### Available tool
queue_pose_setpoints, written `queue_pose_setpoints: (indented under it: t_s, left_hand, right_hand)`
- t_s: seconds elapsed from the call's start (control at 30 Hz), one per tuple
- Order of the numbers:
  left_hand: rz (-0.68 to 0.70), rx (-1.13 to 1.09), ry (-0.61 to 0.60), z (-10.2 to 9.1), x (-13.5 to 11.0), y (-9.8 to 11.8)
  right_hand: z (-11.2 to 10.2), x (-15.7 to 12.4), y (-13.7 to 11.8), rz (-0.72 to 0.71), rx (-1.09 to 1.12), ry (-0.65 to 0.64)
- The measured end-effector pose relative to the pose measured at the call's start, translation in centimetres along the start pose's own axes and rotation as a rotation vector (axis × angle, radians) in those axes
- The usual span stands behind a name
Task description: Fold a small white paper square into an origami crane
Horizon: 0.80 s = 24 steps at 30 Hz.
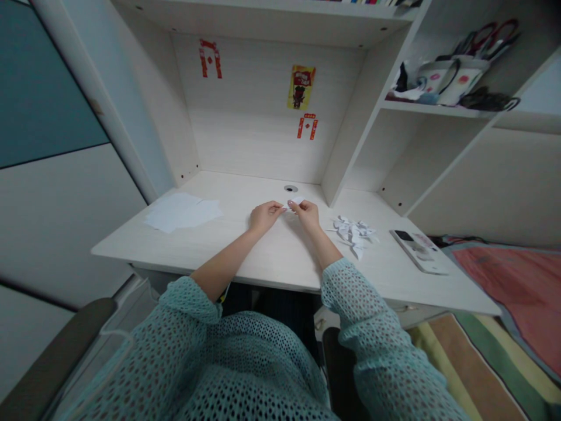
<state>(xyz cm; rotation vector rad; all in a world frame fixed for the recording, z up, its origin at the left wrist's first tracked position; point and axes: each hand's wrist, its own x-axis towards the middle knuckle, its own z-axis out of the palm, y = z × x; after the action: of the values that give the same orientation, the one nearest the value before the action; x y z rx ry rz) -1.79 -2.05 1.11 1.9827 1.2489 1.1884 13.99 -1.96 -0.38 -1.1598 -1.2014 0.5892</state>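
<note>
A small piece of white paper is held just above the pale wooden desk, at its middle. My left hand pinches the paper's left edge with fingers closed. My right hand pinches its right side, also closed. Both forearms reach out from teal knit sleeves. A pile of several small folded white paper pieces lies on the desk just right of my right hand. A loose stack of flat white sheets lies at the desk's left.
A white remote control lies near the desk's right edge. A cable hole sits behind my hands. Cups with scissors stand on the right shelf. A chair arm is at lower left; bedding is at right.
</note>
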Motion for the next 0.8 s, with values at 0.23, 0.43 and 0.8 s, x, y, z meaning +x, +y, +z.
queue_pose_setpoints:
  t_s: [0.23, 0.43, 0.8]
  left_hand:
    - [-0.039, 0.094, -0.025, 0.0, 0.3, -0.4]
    - [-0.112, -0.031, -0.082, 0.6, 0.8, -1.6]
    - [-0.111, 0.032, -0.117, 0.1, 0.8, -1.5]
  right_hand:
    - [0.2, -0.4, -0.3, -0.036, -0.067, -0.022]
    - [0.2, -0.4, -0.3, -0.065, -0.167, -0.001]
    - [0.2, -0.5, -0.5, -0.063, -0.184, -0.035]
